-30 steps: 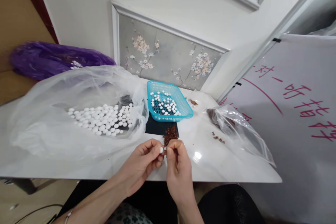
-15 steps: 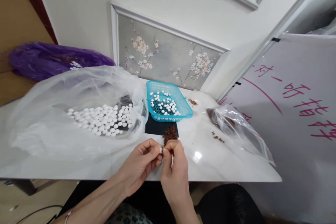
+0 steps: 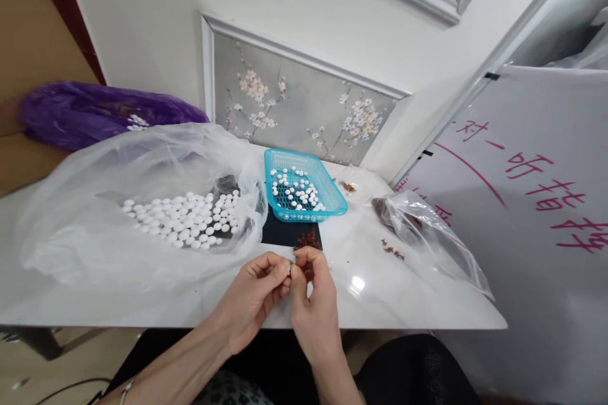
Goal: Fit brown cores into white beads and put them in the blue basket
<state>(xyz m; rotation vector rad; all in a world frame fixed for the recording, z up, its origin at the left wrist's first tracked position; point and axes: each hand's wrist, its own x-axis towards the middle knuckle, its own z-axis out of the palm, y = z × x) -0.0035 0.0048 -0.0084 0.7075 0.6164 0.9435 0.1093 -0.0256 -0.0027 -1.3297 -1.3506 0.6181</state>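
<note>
Near the table's front edge, my left hand [image 3: 259,291] is closed in a pinch on a small white piece [image 3: 289,267], mostly covered by the fingertips. My right hand [image 3: 314,307] pinches right against it, thumb and forefinger together; whatever is between them is too small to make out. Just beyond the fingers lies a pile of small reddish-brown bits [image 3: 308,239], partly hidden by my right hand. It rests on a black mat [image 3: 280,232]. Behind it, a blue plastic basket [image 3: 338,204] holds several white round pieces [image 3: 304,193].
To the left, a large clear plastic bag [image 3: 85,234] lies open with many white discs [image 3: 175,218] inside. A purple bag [image 3: 66,114] is behind it. At right are a clear bag [image 3: 441,253] with brown contents and loose brown bits [image 3: 392,249]. A whiteboard [image 3: 522,291] stands beyond.
Both hands stay pinched together in nearly the same place. The white piece shows less between the fingertips than before. The view has shifted slightly.
</note>
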